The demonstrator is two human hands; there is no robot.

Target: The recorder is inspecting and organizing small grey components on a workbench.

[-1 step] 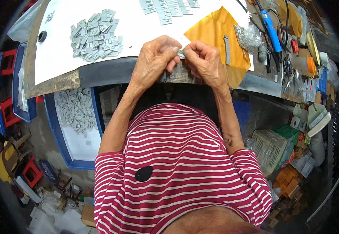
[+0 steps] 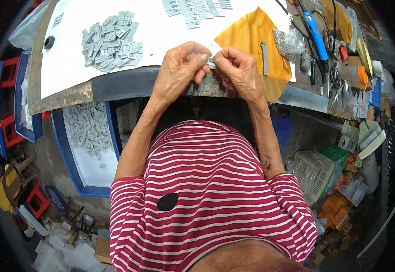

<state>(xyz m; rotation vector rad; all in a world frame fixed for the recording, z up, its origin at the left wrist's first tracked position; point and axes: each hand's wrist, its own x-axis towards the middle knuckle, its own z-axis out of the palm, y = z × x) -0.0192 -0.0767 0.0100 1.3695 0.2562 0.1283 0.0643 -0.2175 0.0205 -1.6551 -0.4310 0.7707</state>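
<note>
My left hand and my right hand meet fingertip to fingertip over the front edge of the workbench. Between them they pinch a small grey plastic piece, mostly hidden by the fingers. A loose pile of similar grey pieces lies on the white sheet to the left. More grey pieces are laid in rows at the far edge. A yellow sheet lies under my right hand, with a grey strip on it.
A clear bag of small metal parts, a blue hand tool and pliers crowd the bench's right side. Below the bench on the left stands a blue tray holding grey pieces. Boxes and crates clutter the floor on both sides.
</note>
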